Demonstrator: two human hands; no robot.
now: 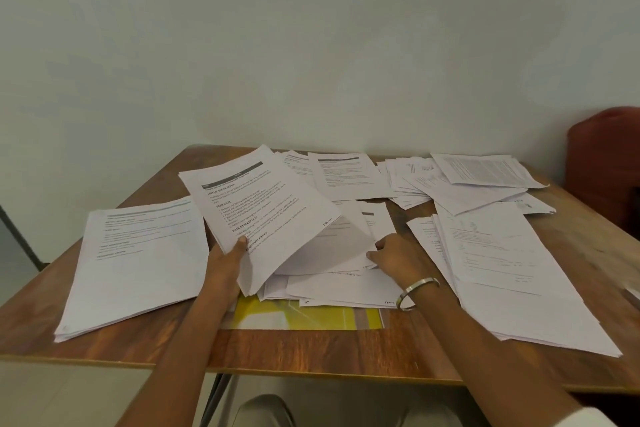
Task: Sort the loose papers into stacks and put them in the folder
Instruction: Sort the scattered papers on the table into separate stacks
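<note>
So: wooden table (450,350) fills the lower half of the frame, plain wall behind it, a red-brown chair back (609,163) at the right edge.

Papers everywhere. Squared stack (135,267) at lower left of the table. Long fanned stack (519,274) at lower right. Loose overlapping sheets (460,180) spread along the far edge, centre to upper right. Messy pile (339,284) in the middle, just in front of the person.

Yellow folder (304,317) lies flat at centre bottom, near the table's front edge, mostly buried under the middle pile; only its near strip shows.

Both forearms come in from the bottom of the frame, angled inward.

Left hand (227,262): grips a held bundle (263,215) of printed sheets by its lower edge, thumb on top of the page, fingers underneath. Bundle is tilted up off the table, top leaning away toward the wall.

Right hand (398,256): palm down on the middle pile, fingers curled, fingertips pinching the corner of a sheet just under the lifted bundle. Metal bangle (417,291) on that wrist.
</note>
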